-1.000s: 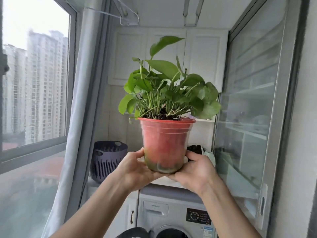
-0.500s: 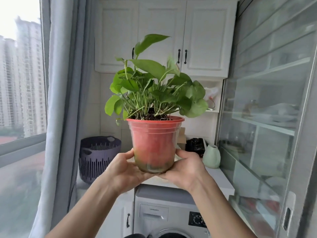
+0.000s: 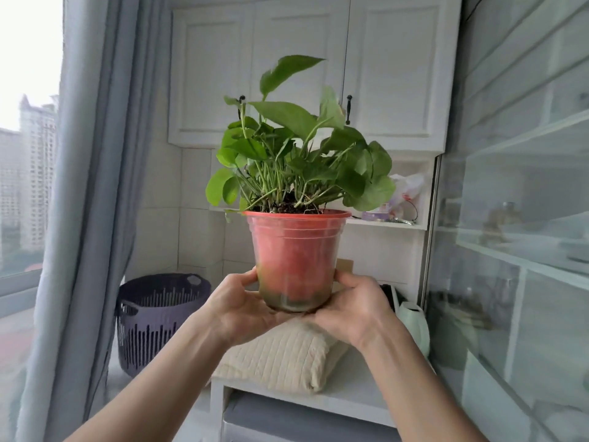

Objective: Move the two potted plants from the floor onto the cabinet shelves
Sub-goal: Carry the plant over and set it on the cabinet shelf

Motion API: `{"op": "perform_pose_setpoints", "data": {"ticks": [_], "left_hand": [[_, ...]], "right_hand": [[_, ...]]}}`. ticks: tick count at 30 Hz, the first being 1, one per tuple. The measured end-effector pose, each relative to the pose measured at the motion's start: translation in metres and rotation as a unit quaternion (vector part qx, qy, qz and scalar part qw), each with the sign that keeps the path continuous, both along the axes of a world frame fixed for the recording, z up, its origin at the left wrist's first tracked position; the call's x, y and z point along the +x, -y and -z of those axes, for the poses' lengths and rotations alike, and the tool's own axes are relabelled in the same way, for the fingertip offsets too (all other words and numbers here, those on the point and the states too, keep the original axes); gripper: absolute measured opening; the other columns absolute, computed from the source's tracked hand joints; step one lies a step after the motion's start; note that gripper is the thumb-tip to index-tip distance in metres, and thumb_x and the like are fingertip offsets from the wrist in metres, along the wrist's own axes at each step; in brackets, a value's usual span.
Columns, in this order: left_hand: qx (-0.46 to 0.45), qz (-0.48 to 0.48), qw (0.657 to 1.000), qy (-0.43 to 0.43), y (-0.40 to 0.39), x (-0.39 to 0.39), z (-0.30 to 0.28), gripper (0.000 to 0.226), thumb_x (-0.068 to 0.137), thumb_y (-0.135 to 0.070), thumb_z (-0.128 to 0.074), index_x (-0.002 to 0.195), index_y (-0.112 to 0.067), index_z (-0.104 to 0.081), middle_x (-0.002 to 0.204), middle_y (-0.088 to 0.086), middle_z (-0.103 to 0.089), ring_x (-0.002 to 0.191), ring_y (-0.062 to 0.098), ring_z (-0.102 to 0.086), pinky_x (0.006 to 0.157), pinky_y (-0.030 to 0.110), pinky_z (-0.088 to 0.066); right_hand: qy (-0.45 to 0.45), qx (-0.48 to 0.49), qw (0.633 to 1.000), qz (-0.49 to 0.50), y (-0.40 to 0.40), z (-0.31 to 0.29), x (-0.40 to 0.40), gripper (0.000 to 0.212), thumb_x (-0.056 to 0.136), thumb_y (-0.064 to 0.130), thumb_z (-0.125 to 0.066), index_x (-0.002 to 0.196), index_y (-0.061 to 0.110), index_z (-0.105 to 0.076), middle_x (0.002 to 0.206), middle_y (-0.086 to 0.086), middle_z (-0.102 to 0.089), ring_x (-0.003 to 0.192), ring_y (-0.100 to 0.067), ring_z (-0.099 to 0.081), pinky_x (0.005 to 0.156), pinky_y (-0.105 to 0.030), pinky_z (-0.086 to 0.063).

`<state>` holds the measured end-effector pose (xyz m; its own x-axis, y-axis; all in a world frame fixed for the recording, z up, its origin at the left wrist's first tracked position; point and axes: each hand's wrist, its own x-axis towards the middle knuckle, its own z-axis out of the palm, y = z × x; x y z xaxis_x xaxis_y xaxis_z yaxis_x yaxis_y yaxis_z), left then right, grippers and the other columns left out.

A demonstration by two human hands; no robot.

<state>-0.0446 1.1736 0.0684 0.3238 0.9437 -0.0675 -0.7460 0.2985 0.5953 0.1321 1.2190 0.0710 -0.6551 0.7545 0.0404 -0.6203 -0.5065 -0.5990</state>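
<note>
- Holding the red plastic pot of green pothos upright in mid-air, the person has it in front of the white cabinet, its rim about level with the open shelf under the upper cabinet doors.
- The left hand cups the pot's lower left side and base, fingers curled round it; the right hand mirrors it on the lower right, thumb on the front wall. Both are closed on the pot, pressing inward from opposite sides.
- The step in hand looks like carrying the first plant up to a shelf; the second plant is not in view, so the task seems less than halfway done.
- To do this well, keep the pot level so the soil stays in, and keep the grip low so the base can touch the shelf first.
- The open shelf behind the pot already holds a plastic bag and small clutter to the pot's right, so the bare stretch behind the leaves looks like the better landing spot.
- The tallest leaf rises toward the cabinet doors; sliding the pot in base-first should spare the foliage.
- Below the pot lie a folded cream cloth on the counter and, to its left, a dark slotted laundry basket; a pale green watering can stands to the lower right.
</note>
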Motion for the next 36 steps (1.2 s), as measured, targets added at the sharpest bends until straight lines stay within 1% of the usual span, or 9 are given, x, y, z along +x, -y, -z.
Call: {"op": "perform_pose_setpoints", "data": {"ticks": [3,5,9,12,15,18,22,29,36], "left_hand": [[-0.011,-0.009,1.0,-0.002,-0.024,0.003,0.004,0.061,0.099,-0.035,-0.049,0.133,0.016,-0.046,0.13,0.044,-0.053,0.112,0.059,-0.059,0.078,0.068,-0.054],[-0.017,-0.02,1.0,-0.009,-0.042,0.0,0.007,0.061,0.098,-0.035,-0.049,0.132,0.016,-0.047,0.129,0.043,-0.054,0.111,0.058,-0.06,0.079,0.067,-0.055],[-0.026,-0.033,0.999,-0.006,-0.071,-0.015,0.01,0.062,0.098,-0.035,-0.049,0.127,0.019,-0.049,0.125,0.045,-0.056,0.104,0.06,-0.062,0.074,0.066,-0.057],[-0.025,-0.045,0.999,-0.007,-0.09,-0.03,0.01,0.06,0.099,-0.034,-0.049,0.125,0.02,-0.051,0.123,0.045,-0.057,0.101,0.061,-0.062,0.072,0.066,-0.057],[-0.017,-0.056,0.998,-0.008,-0.111,-0.051,0.002,0.058,0.1,-0.033,-0.048,0.126,0.019,-0.052,0.124,0.044,-0.057,0.104,0.057,-0.064,0.079,0.064,-0.054],[-0.003,-0.065,0.998,-0.014,-0.131,-0.078,-0.007,0.059,0.1,-0.033,-0.048,0.131,0.018,-0.048,0.128,0.044,-0.054,0.119,0.054,-0.056,0.098,0.062,-0.045],[0.028,-0.08,0.996,0.011,-0.154,-0.116,-0.018,0.061,0.102,-0.035,-0.045,0.136,0.016,-0.043,0.133,0.044,-0.05,0.127,0.054,-0.049,0.108,0.061,-0.038],[0.041,-0.111,0.993,0.003,-0.163,-0.171,-0.02,0.06,0.103,-0.038,-0.044,0.135,0.013,-0.046,0.131,0.042,-0.054,0.123,0.054,-0.052,0.094,0.065,-0.044],[0.038,-0.154,0.987,0.007,-0.16,-0.215,-0.033,0.062,0.103,-0.038,-0.044,0.135,0.015,-0.044,0.131,0.043,-0.052,0.115,0.056,-0.055,0.08,0.064,-0.047]], "right_hand": [[0.002,-0.008,1.0,-0.002,-0.027,0.005,0.003,0.047,0.099,0.024,-0.039,0.134,-0.003,-0.055,0.135,-0.042,-0.054,0.111,-0.062,-0.054,0.091,-0.08,-0.04],[-0.004,-0.014,1.0,0.004,-0.045,0.01,-0.001,0.046,0.099,0.022,-0.039,0.137,0.0,-0.055,0.139,-0.039,-0.052,0.118,-0.061,-0.052,0.092,-0.08,-0.04],[-0.006,-0.034,0.999,0.001,-0.075,0.013,-0.02,0.048,0.097,0.019,-0.04,0.14,0.004,-0.055,0.141,-0.037,-0.052,0.131,-0.058,-0.045,0.107,-0.077,-0.03],[-0.005,-0.037,0.999,-0.01,-0.093,0.009,-0.035,0.048,0.099,0.022,-0.038,0.137,-0.002,-0.056,0.136,-0.039,-0.055,0.127,-0.058,-0.048,0.103,-0.077,-0.034],[0.004,-0.022,1.0,-0.012,-0.114,0.002,-0.057,0.047,0.1,0.022,-0.036,0.129,-0.008,-0.058,0.122,-0.043,-0.061,0.112,-0.059,-0.056,0.086,-0.077,-0.045],[0.017,-0.001,1.0,-0.01,-0.138,-0.008,-0.084,0.046,0.1,0.021,-0.035,0.127,-0.008,-0.059,0.116,-0.044,-0.064,0.106,-0.059,-0.059,0.079,-0.076,-0.05],[0.009,0.013,1.0,-0.015,-0.166,-0.019,-0.123,0.046,0.101,0.024,-0.036,0.131,-0.005,-0.054,0.13,-0.041,-0.058,0.125,-0.06,-0.049,0.102,-0.078,-0.035],[0.042,0.02,0.999,-0.021,-0.18,-0.031,-0.182,0.046,0.099,0.025,-0.037,0.128,-0.006,-0.052,0.137,-0.04,-0.052,0.129,-0.06,-0.046,0.105,-0.077,-0.032],[0.055,0.02,0.997,-0.053,-0.184,-0.047,-0.233,0.055,0.096,0.027,-0.04,0.142,-0.003,-0.044,0.141,-0.038,-0.049,0.129,-0.059,-0.045,0.105,-0.074,-0.035]]}}
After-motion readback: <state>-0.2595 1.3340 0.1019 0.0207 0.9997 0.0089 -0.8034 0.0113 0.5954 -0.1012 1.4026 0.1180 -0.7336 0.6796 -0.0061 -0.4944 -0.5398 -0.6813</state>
